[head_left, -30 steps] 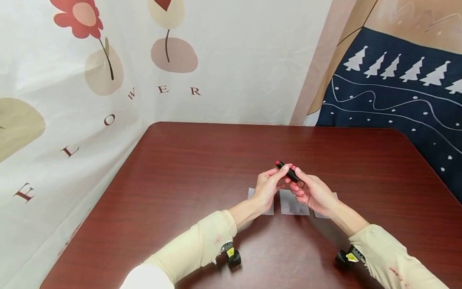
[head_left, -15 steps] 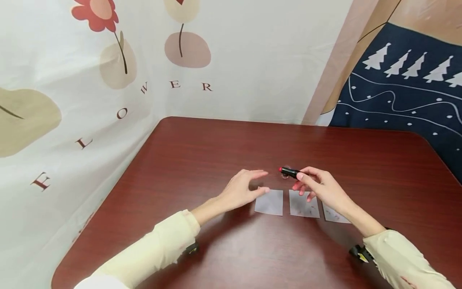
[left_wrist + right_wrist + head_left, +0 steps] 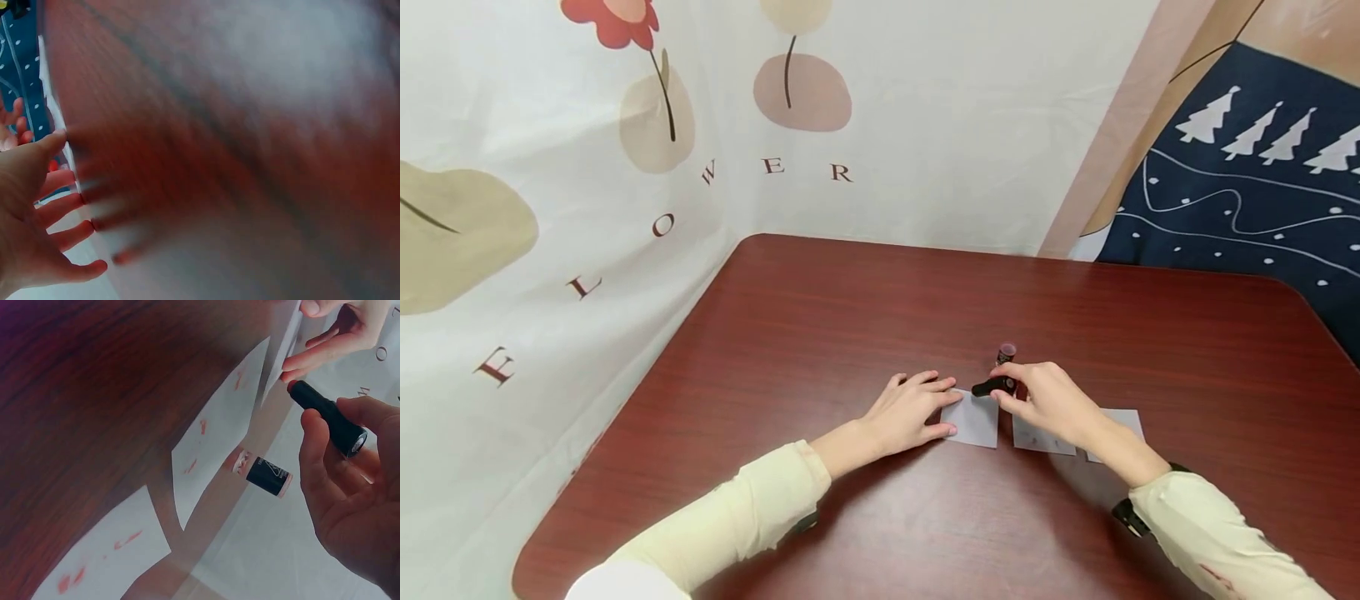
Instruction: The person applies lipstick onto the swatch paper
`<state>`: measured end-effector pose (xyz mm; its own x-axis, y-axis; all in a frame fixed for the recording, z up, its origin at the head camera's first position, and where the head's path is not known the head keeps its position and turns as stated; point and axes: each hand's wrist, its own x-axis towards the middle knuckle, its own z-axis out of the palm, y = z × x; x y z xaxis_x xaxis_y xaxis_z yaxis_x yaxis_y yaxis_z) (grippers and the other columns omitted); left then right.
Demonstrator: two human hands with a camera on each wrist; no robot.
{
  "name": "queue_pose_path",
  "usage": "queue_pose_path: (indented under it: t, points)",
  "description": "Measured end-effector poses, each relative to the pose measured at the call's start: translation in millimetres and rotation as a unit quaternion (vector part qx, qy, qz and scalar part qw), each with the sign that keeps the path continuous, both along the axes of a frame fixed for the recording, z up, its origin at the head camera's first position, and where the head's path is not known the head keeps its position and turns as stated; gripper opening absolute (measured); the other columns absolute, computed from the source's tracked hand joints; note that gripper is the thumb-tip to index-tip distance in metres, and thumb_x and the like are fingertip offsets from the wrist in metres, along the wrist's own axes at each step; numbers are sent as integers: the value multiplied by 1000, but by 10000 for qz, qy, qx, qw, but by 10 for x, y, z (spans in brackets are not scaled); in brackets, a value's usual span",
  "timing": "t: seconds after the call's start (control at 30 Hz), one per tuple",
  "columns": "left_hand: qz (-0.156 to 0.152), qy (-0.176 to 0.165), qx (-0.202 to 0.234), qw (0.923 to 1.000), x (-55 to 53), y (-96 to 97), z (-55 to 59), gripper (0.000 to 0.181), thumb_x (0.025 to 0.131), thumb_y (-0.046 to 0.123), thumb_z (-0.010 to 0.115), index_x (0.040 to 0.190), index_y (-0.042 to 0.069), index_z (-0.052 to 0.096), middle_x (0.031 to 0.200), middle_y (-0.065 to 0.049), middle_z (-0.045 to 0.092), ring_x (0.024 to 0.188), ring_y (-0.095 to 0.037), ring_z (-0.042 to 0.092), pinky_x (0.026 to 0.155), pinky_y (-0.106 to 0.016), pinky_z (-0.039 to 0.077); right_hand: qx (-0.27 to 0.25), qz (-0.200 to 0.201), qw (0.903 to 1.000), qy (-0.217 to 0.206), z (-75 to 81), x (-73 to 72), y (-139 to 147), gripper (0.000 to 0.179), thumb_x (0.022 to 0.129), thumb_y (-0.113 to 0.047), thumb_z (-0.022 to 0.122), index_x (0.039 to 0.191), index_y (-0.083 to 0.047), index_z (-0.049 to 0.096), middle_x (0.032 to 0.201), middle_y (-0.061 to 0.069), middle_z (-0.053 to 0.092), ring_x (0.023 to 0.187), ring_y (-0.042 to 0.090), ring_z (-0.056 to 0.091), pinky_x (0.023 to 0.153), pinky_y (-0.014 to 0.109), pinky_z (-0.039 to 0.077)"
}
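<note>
A black lipstick (image 3: 992,386) is pinched in my right hand (image 3: 1052,404); in the right wrist view the lipstick (image 3: 331,419) shows its red tip angled at the left paper's far edge. Whether the tip touches the paper is hard to tell. My left hand (image 3: 906,417) lies with fingers spread, its fingertips on the left edge of the left white paper square (image 3: 977,425). Just beyond my right fingers stands the cap, black with a clear end (image 3: 1007,352). The middle paper square (image 3: 219,437) and the right one (image 3: 119,544) bear reddish smears.
The three squares lie in a row on a dark red-brown wooden table (image 3: 850,317). Behind the table hangs a white cloth (image 3: 940,125) with flower prints and letters. A navy cloth (image 3: 1247,200) with white trees hangs at the right.
My hands came apart from around the lipstick, uncovering the cap on the table. The left hand settled on the left paper. The right hand brought the lipstick down over that paper, tip first.
</note>
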<state>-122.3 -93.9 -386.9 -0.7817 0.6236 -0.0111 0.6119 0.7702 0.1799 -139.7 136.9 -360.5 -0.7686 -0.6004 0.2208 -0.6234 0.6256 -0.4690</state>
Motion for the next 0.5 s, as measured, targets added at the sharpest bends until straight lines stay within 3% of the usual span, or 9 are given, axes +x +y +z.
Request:
queue_pose_path:
  t: [0.13,0.5]
  points:
    - [70,-203,122,9997,-4,3,-15,52,87,47,59,133,21,55,141,3,43,132,-22,34,97,-55,31,27,-24,10000,75,-17,-33,-20,23,82,-10,70,103,0,67,66,-9,54,51,1,39,47,21,37]
    - [126,-185,188,9996,-25,-10,-38,56,86,48,59,133,19,54,140,4,44,131,-20,35,96,-53,32,212,10,9996,185,-76,-88,-77,25,81,-12,71,102,1,68,86,4,67,52,1,44,50,21,42]
